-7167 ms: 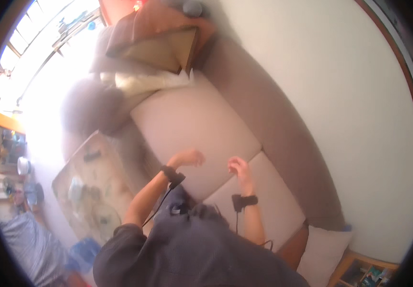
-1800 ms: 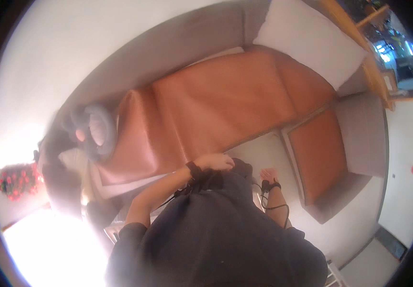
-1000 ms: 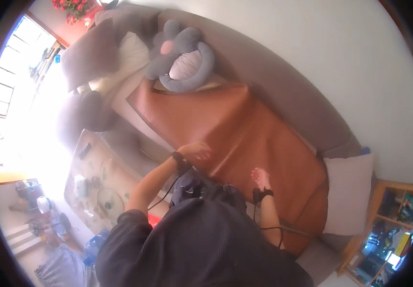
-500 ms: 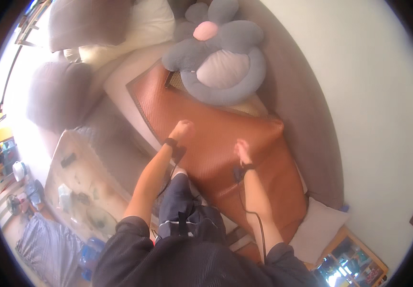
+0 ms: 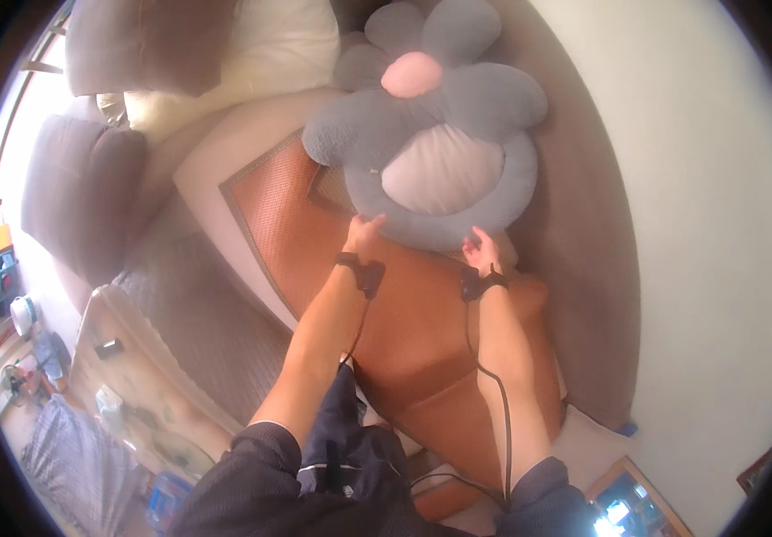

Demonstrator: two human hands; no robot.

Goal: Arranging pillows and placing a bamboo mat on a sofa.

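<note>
While I look from my place in the room, nearest to the person's body are the two bare forearms [image 5: 314,367], reaching forward from dark sleeves [image 5: 265,447]. Each wrist wears a black strap [image 5: 495,280], from which a thin cable [image 5: 508,421] runs back. Under the arms spreads an orange-brown mat [image 5: 422,327], with a fold across it, over the pale sofa seat [image 5: 212,170].

Farther, the left hand [image 5: 364,234] is at the lower left rim of a grey flower-shaped cushion [image 5: 444,134]; its fingers are bent, but I cannot tell whether they grasp the rim. The right hand [image 5: 482,251] is at the bottom rim, its fingers loosely apart and not clenched. This cushion, with pink and pale middle parts, lies at the far end of the mat, near the grey-brown backrest [image 5: 583,268].

To its left, beyond the hands, are a cream pillow [image 5: 283,54] and a brown cushion [image 5: 149,45].
</note>
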